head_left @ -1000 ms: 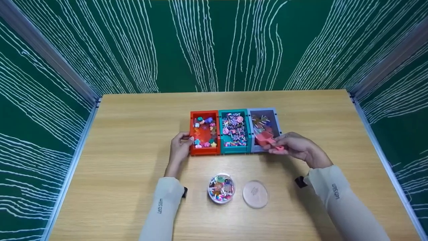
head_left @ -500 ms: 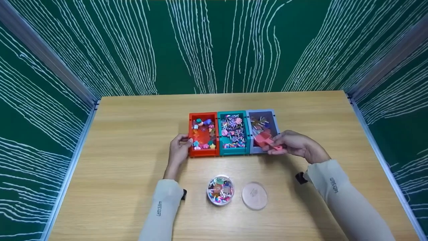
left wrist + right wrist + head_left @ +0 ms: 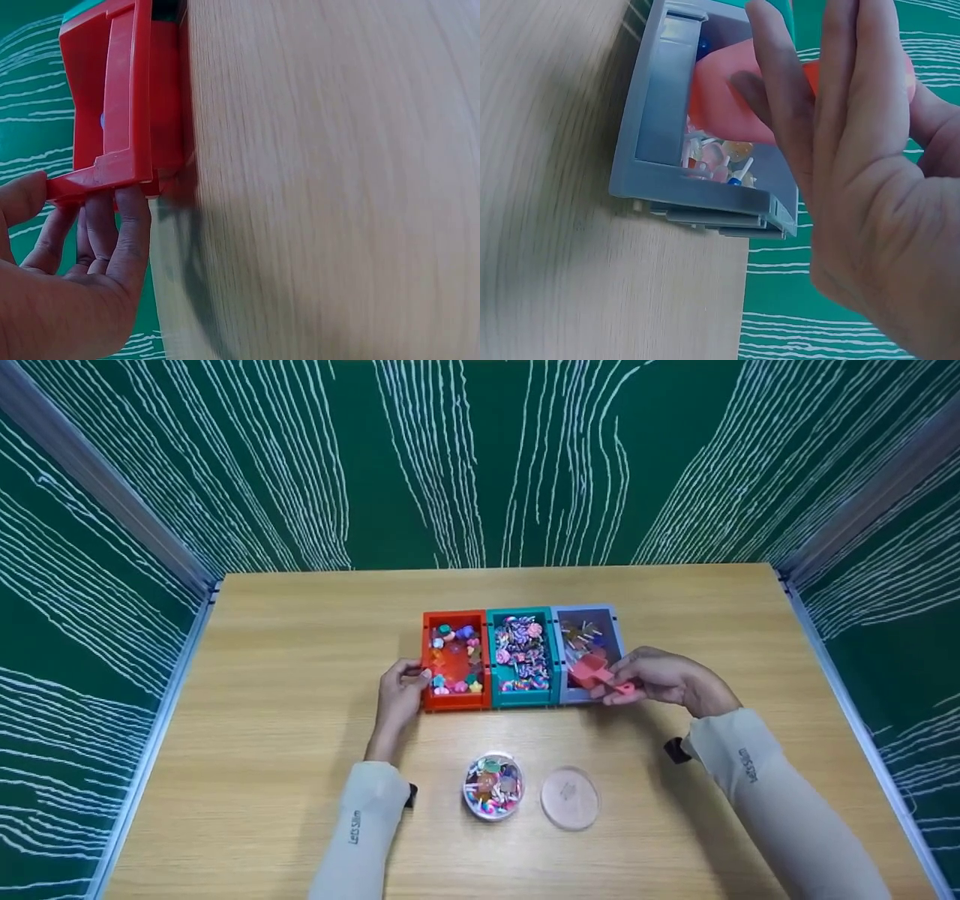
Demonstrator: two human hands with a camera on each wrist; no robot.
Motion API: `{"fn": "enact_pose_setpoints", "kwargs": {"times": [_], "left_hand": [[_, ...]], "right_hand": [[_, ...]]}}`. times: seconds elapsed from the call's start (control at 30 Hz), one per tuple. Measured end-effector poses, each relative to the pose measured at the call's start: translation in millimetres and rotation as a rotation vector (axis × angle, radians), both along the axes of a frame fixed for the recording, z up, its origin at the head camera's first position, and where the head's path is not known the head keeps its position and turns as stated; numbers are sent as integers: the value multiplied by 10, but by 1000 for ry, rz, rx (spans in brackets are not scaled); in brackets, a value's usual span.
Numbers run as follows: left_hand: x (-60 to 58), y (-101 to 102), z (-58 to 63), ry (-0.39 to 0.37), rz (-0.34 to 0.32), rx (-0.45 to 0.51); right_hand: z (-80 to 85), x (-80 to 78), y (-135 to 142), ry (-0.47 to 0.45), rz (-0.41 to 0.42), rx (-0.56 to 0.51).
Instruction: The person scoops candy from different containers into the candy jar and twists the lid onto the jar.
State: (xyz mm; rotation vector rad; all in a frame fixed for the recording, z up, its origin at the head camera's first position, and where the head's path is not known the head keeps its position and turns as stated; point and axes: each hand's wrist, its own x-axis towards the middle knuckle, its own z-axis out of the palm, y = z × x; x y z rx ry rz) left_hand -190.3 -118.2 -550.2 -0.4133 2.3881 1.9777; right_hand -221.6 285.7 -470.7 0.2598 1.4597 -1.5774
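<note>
My left hand (image 3: 399,697) grips the left wall of a red bin (image 3: 457,703). In the left wrist view the thumb lies over the rim of the red bin (image 3: 120,90), with fingers against the outside. My right hand (image 3: 671,679) holds a pink scoop (image 3: 589,668) by its handle, the scoop's head inside the grey-violet bin (image 3: 571,697). Small clear lollipop charms (image 3: 714,156) lie below the scoop in the right wrist view; whether the scoop holds any is hidden. A teal bin (image 3: 525,699) with striped candy charms joins the two others.
Nearer me on the wooden table (image 3: 285,660) stands a round clear tub (image 3: 493,816), filled with mixed charms. Its round clear lid (image 3: 570,799) lies flat to the right. Green walls (image 3: 502,465) with white wavy lines enclose the table's back and sides.
</note>
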Motion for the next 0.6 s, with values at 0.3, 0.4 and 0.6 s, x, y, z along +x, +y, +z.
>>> {"fn": "enact_pose_setpoints", "kwargs": {"times": [0.3,0.4,0.6], "left_hand": [[-2,-2,-16,0,12,3],[3,5,-14,5,17,7],[-2,9,8,-20,13,-24]], "right_hand": [[-15,-9,-46,43,41,63],[-11,-26,-33,68,80,87],[4,-69,-40,58,95,107]]}}
